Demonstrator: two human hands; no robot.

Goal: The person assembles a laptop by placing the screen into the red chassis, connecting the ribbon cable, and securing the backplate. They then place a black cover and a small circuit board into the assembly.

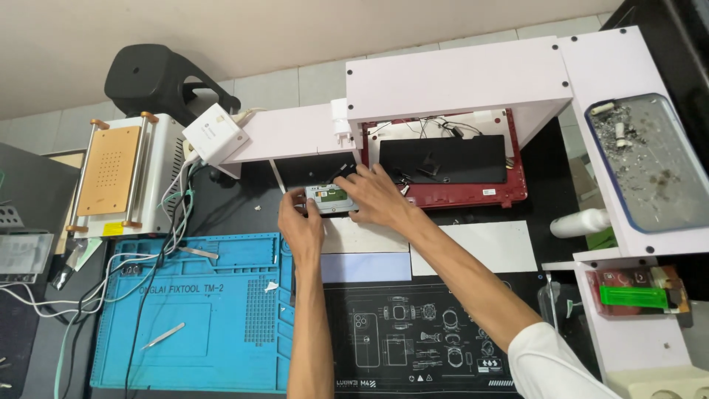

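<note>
From your head camera, you look down on a dark workbench point(244, 203) set against a pale tiled wall, with a blue silicone repair mat point(199, 310) at the left and a black printed mat point(421, 332) before you. A white shelf unit point(458, 77) spans the back.

You hold a small grey rectangular module point(330, 198) near the back of the bench, just left of the red laptop shell point(509, 188). Its long axis runs left to right, flat face up.

Your left hand point(299, 222) pinches its left end; your right hand point(377, 196) lies over its right end, fingers spread and curled on it.

On the right shelf, a clear tray point(657, 214) holds ash and cigarette butts; below it, a small clear box point(639, 295) holds a green piece.
</note>
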